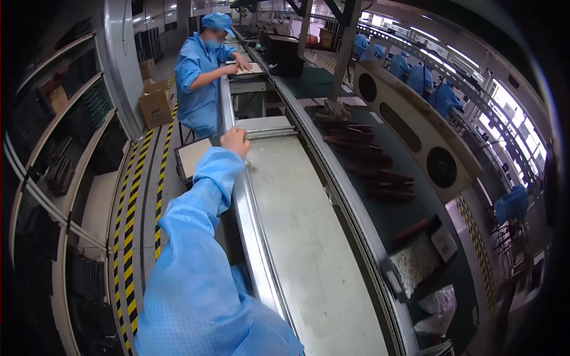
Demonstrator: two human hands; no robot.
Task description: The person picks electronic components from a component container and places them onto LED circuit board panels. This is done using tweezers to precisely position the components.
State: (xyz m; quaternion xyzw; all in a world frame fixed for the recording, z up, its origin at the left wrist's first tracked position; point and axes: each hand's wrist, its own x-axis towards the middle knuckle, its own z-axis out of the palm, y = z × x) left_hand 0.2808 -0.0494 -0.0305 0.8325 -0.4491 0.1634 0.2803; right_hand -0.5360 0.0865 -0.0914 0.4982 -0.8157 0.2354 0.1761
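Over the belt's (pixel 303 219) left rail (pixel 249 237), left hand (pixel 236 141) curled at the bar's (pixel 273 132) end; whether it's gripping, I can't tell!

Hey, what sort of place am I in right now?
Most likely a factory production hall: a long metal-edged conveyor line runs ahead, a worker in blue smock, cap and mask is beside it, and yellow-and-black floor stripes line the aisle.
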